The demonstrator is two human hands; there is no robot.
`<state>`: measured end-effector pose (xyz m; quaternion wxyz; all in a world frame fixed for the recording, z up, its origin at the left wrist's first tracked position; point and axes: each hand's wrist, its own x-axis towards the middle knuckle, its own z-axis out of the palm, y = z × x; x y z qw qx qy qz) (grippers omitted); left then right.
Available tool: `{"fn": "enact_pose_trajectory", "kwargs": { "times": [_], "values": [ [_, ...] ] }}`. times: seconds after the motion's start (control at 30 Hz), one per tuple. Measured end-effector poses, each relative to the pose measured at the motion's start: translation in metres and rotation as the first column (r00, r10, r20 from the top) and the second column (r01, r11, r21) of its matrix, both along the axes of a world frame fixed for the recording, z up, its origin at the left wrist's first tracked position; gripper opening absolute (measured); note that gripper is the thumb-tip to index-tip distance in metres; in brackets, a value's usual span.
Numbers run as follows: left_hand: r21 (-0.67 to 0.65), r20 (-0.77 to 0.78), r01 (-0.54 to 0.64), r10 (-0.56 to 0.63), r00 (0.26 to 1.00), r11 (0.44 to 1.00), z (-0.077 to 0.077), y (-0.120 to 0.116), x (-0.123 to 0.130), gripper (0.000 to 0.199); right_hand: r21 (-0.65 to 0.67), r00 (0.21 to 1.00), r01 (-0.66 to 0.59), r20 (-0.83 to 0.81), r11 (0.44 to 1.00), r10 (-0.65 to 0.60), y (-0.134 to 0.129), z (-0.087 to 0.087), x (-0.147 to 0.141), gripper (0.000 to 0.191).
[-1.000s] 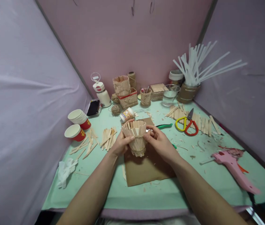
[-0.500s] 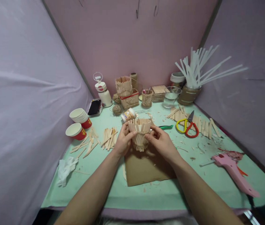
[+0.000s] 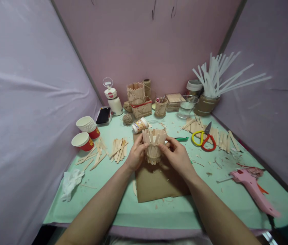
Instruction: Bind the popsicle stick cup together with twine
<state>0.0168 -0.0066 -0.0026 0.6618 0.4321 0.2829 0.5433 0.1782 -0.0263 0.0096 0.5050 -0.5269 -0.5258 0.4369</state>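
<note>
A cup covered in upright wooden sticks (image 3: 154, 147) is held between both hands above a brown board (image 3: 159, 185). Twine circles it near the bottom and around its middle. My left hand (image 3: 136, 153) grips its left side, thumb on the front. On the right side my right hand (image 3: 175, 153) holds it with thumb and fingers. Behind it a printed paper cup (image 3: 140, 125) lies tilted. Loose sticks (image 3: 119, 150) lie left of my left hand. Green-handled pliers (image 3: 182, 139) show partly beyond my right hand.
Scissors (image 3: 205, 137) and more sticks (image 3: 222, 139) lie at right, with a pink glue gun (image 3: 256, 192) nearer. Paper cups (image 3: 84, 142) and crumpled tissue (image 3: 71, 183) are at left. Along the back stand a bottle (image 3: 114, 103), stick baskets (image 3: 142, 108) and a water bowl (image 3: 186, 108).
The held cup and both hands have shifted slightly to the right in view, and the cup has turned a little. Both hands keep their hold.
</note>
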Motion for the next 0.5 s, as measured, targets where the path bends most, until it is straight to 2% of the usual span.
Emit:
{"fn": "enact_pose_trajectory", "kwargs": {
  "times": [0.1,0.23,0.37,0.5],
  "values": [
    [0.043,-0.014,0.0,0.001,1.0,0.999,-0.004,0.001,-0.001,0.063,0.006,1.0,0.007,0.0,1.0,-0.007,0.001,-0.002,-0.001,0.051],
    [0.1,-0.118,-0.011,0.023,0.993,0.995,-0.011,0.001,-0.001,0.077,0.015,1.0,-0.002,0.007,1.0,0.002,0.0,-0.004,-0.002,0.049],
    [0.088,-0.196,-0.073,0.09,0.976,0.993,-0.011,-0.001,0.001,0.069,0.034,1.0,0.005,0.021,0.999,-0.006,-0.001,-0.004,-0.004,0.046],
    [0.041,-0.164,-0.064,0.07,0.984,0.997,-0.009,-0.001,0.002,0.061,0.016,1.0,-0.004,0.014,1.0,0.004,-0.001,-0.003,-0.002,0.046]
  ]
}}
